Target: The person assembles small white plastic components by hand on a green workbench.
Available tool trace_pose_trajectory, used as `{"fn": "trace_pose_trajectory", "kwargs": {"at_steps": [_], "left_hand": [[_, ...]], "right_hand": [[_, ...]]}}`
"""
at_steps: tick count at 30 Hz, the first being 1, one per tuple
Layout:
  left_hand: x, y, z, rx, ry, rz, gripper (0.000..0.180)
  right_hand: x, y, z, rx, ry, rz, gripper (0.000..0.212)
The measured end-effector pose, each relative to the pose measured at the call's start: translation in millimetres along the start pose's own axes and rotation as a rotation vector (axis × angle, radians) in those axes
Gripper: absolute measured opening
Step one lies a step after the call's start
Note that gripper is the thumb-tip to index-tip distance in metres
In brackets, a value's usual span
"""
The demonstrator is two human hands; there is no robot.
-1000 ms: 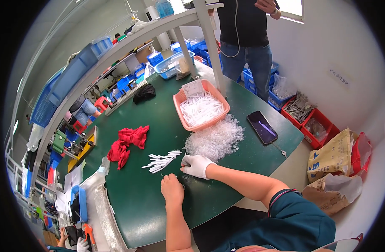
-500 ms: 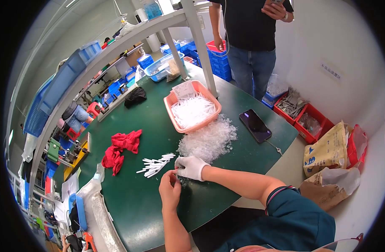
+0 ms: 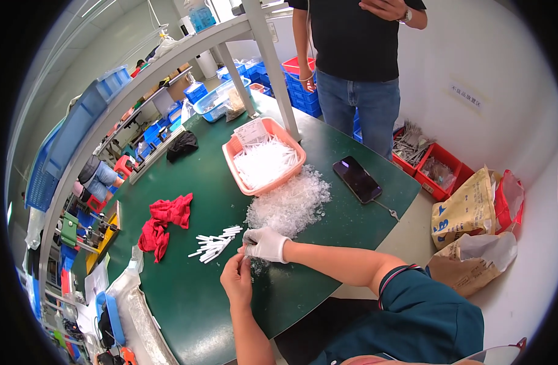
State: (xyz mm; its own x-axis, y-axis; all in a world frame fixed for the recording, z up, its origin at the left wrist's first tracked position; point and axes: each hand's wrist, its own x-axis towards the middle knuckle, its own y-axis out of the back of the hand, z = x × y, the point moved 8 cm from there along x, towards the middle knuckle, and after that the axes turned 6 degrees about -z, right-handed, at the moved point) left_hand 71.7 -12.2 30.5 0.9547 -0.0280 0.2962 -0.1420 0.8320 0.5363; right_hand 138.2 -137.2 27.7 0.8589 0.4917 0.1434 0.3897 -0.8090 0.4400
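Observation:
My bare left hand (image 3: 237,281) and my white-gloved right hand (image 3: 268,244) meet fingertip to fingertip over the green table (image 3: 200,304). Both are closed in a pinch; what lies between them is too small and covered to name. Just left of the fingers lies a loose pile of short white sticks (image 3: 213,244). A heap of small clear plastic pieces (image 3: 289,204) spreads beyond my right hand, with a few crumbs beneath it. Behind the heap stands a peach plastic basket (image 3: 277,184) full of white sticks (image 3: 263,163), a paper slip (image 3: 250,131) at its back.
A phone (image 3: 357,179) with a cord lies right of the heap. A crumpled red cloth (image 3: 169,213) and a black cloth (image 3: 182,146) lie to the left. A person (image 3: 358,42) stands beyond the table. A shelf post (image 3: 271,67) rises at the far edge; paper bags (image 3: 473,261) stand right.
The whole view has shifted, so the table's things sit slightly further left. My hands stay together beside the stick pile, with the left fingers now more upright against the glove.

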Motion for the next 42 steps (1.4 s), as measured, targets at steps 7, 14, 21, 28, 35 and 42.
{"fn": "trace_pose_trajectory", "kwargs": {"at_steps": [7,14,21,28,35,42], "left_hand": [[-5.6,1.2,1.8,-0.191,0.015,0.019,0.012],[-1.9,11.2,-1.5,-0.446,0.066,0.115,0.016],[-1.0,9.3,-2.8,-0.405,0.056,0.137,0.014],[-3.9,9.4,6.3,-0.172,0.020,0.131,0.014],[-2.4,19.4,3.3,-0.102,0.061,0.164,0.020],[-2.3,11.3,17.5,0.043,-0.146,0.151,0.015]], "right_hand": [[-6.5,-25.5,12.8,0.785,-0.348,-0.261,0.031],[-1.5,15.7,8.2,0.473,-0.232,-0.007,0.036],[-1.9,16.5,0.4,0.778,-0.253,-0.146,0.018],[-3.7,9.2,-15.8,0.241,-0.033,-0.180,0.019],[1.8,31.6,12.0,0.574,-0.213,-0.020,0.023],[-3.0,9.1,-14.3,0.025,-0.082,-0.167,0.029]]}}
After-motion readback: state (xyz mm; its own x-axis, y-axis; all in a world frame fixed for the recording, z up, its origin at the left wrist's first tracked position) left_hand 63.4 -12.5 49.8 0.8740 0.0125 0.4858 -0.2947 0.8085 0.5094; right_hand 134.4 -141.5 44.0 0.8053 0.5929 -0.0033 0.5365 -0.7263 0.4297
